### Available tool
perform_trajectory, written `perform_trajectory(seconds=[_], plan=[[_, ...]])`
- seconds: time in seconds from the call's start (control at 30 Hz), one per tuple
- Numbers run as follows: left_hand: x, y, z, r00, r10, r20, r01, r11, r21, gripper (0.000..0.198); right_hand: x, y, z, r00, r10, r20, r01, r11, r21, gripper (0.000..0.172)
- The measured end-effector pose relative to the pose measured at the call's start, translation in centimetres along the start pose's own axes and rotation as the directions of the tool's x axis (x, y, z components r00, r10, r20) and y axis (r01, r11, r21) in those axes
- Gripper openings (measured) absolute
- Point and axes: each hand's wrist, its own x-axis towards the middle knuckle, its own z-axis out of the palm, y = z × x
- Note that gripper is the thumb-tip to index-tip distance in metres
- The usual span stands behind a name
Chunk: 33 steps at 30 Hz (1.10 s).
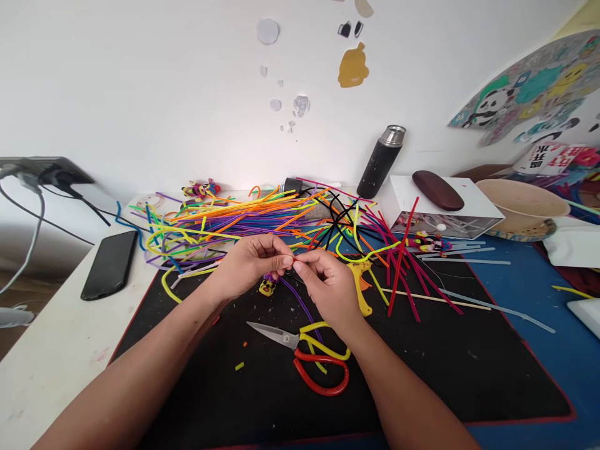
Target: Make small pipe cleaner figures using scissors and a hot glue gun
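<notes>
My left hand (255,262) and my right hand (325,281) meet fingertip to fingertip above the black mat (206,387). Both pinch a tiny red piece (295,262), perhaps a bit of pipe cleaner, mostly covered by the fingers. Just below the left fingers lies a small yellow figure (267,286) made of pipe cleaner, with a red mouth and purple on top. Nearer to me, scissors (287,338) with one yellow and one red handle rest with blades apart. A yellow glue gun (360,284) is partly hidden behind my right hand.
Many coloured pipe cleaners (225,222) pile up along the wall. A black phone (110,265) lies at left. A black thermos (380,164), a white box (450,209) with a dark red case (438,190), and a bowl (525,197) stand at the back right. Glue sticks (504,304) lie at right.
</notes>
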Motion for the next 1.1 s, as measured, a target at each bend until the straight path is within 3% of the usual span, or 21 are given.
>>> perform_trajectory(seconds=[0.13,0.5,0.73,1.1], plan=[[0.05,0.17,-0.28,1.000,0.010,0.026,-0.010,1.000,0.027,0.039,0.03,0.22,-0.01,0.998,0.047,0.051,-0.049,0.998,0.037,0.022],[0.48,-0.60,-0.40,1.000,0.002,0.024,-0.002,1.000,-0.007,0.042,0.10,0.61,0.15,0.999,0.011,0.045,-0.012,1.000,0.005,0.021],[0.18,-0.21,-0.45,1.000,0.003,0.028,-0.005,0.998,0.065,0.040,-0.01,0.73,-0.02,0.994,-0.102,0.030,0.106,0.979,-0.173,0.017],[0.21,-0.36,-0.19,0.999,-0.021,0.029,0.018,0.996,0.087,0.042,-0.22,0.85,0.46,0.997,-0.069,0.025,0.073,0.984,-0.163,0.015]])
